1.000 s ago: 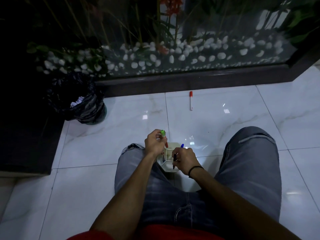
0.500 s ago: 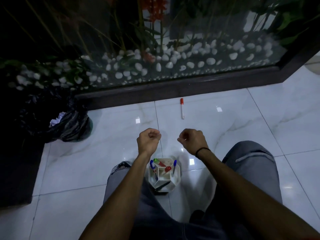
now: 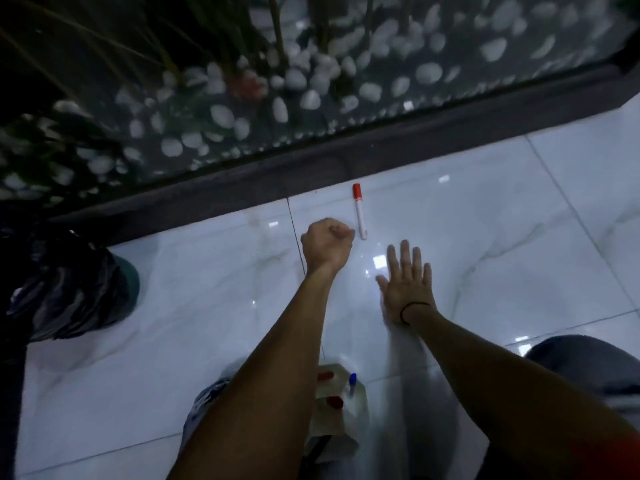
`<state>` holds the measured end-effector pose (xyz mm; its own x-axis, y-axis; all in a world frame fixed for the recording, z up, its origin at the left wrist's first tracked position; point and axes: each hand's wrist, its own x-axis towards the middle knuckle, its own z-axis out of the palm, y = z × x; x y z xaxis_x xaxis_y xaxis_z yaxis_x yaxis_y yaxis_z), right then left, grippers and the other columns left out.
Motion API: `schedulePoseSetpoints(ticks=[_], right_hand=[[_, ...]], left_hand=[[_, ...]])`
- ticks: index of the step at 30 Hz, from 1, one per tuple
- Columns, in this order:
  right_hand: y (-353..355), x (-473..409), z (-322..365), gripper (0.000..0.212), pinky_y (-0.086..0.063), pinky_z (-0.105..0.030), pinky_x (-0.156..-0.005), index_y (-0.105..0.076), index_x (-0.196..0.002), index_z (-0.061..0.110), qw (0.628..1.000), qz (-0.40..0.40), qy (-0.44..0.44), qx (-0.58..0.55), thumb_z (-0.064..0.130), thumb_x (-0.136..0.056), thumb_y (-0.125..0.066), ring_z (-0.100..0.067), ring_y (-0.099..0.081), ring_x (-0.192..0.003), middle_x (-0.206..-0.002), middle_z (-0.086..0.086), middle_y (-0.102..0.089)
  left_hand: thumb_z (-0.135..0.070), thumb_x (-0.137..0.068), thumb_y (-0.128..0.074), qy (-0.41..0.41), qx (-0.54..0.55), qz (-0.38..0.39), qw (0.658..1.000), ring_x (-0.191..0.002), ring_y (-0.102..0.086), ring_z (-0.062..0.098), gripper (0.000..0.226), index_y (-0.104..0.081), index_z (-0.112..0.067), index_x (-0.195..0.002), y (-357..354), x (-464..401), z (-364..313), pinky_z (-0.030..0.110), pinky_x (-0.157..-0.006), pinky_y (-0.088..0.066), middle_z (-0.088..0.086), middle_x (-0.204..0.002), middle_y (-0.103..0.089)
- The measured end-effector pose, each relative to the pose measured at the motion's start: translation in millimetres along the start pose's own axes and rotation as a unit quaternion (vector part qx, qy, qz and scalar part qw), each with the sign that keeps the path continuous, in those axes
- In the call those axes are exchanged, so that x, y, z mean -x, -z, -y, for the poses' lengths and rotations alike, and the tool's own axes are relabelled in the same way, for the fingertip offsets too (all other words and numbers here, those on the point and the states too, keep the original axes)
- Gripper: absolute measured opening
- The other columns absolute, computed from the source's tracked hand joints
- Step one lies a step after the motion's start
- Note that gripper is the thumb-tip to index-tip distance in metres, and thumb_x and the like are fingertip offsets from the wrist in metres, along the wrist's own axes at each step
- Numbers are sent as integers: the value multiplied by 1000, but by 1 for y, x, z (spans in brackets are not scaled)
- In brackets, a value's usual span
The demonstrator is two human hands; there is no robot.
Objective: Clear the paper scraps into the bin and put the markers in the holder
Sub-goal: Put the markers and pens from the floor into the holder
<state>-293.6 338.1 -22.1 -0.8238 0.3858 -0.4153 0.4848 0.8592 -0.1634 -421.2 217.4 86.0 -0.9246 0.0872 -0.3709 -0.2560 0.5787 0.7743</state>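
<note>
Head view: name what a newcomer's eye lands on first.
A red-capped marker lies alone on the glossy white floor tiles near the dark ledge. Just short of it, the left hand is fisted and the right hand lies flat on the floor.

Both my arms reach forward and down, bare from the elbow on. My left hand [image 3: 327, 244] is curled into a loose fist with the knuckles up and the thumb tucked along the front; it holds nothing that I can see. My left forearm runs straight back toward me, slanting in from lower centre. My right hand [image 3: 407, 284] lies flat, palm down, fingers straight and slightly spread, thumb out to the left. A thin dark band circles my right wrist. The right forearm angles back to the lower right corner.
</note>
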Motion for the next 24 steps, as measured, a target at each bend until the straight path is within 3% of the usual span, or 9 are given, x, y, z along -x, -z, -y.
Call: schedulePoseSetpoints(ticks=[2, 5, 10, 13, 16, 20, 24], right_hand=[[-9, 3, 4, 68, 3, -48, -123, 19, -154, 26, 999, -47, 5, 0, 54, -101, -14, -26, 18, -150, -161, -4, 27], [-10, 4, 8, 68, -4, -50, -123, 8, -156, 24, 997, -80, -11, 16, 53, -101, -19, -27, 9, -152, -164, -6, 14], [-14, -1, 0, 69, -8, -50, -122, 0, -157, 24, 996, -83, -6, 30, 54, -99, -24, -28, 3, -153, -165, -7, 6], [-12, -3, -1, 70, -8, -50, -122, -2, -157, 24, 997, -76, -9, 23, 55, -98, -24, -27, 2, -153, -165, -6, 4], [-16, -5, -2, 70, -5, -49, -122, -5, -157, 25, 996, -76, -13, 35, 58, -98, -24, -27, 1, -153, -166, -6, 3], [-16, -3, -3, 70, -6, -50, -122, -5, -157, 24, 996, -74, -7, 44, 56, -98, -24, -28, 1, -153, -165, -7, 2], [-17, -3, -5, 69, -7, -50, -122, -6, -157, 24, 996, -86, -8, 35, 57, -98, -21, -28, -1, -153, -165, -7, 0]], left_hand=[[-26, -84, -78, 10, -24, -10, 1000, -94, -71, 19, 16, -78, -13, -93, -13, -24, 3, 29, -88, -57, 3, -97, -77], [-33, -82, -79, 34, -51, -9, 998, -99, -69, 21, 25, -77, -14, -99, -32, -45, 5, 27, -89, -55, 4, -104, -76], [-48, -81, -77, 11, -108, 17, 994, -80, -70, 12, 45, -67, -15, -111, -64, -76, 1, 26, -81, -57, 2, -106, -74], [-50, -78, -78, -5, -152, 9, 988, -75, -75, 18, 45, -67, -16, -105, -73, -79, 2, 35, -80, -62, 2, -99, -75], [-41, -81, -79, -21, -182, -9, 983, -80, -76, 21, 38, -70, -12, -104, -79, -79, 2, 36, -79, -63, 3, -100, -76], [-32, -84, -77, -4, -183, -1, 983, -83, -76, 18, 29, -74, -11, -103, -76, -80, 3, 31, -77, -62, 2, -99, -77], [-38, -80, -78, 8, -140, -21, 990, -76, -76, 16, 32, -75, -14, -101, -77, -71, 7, 34, -75, -63, -1, -95, -77]])
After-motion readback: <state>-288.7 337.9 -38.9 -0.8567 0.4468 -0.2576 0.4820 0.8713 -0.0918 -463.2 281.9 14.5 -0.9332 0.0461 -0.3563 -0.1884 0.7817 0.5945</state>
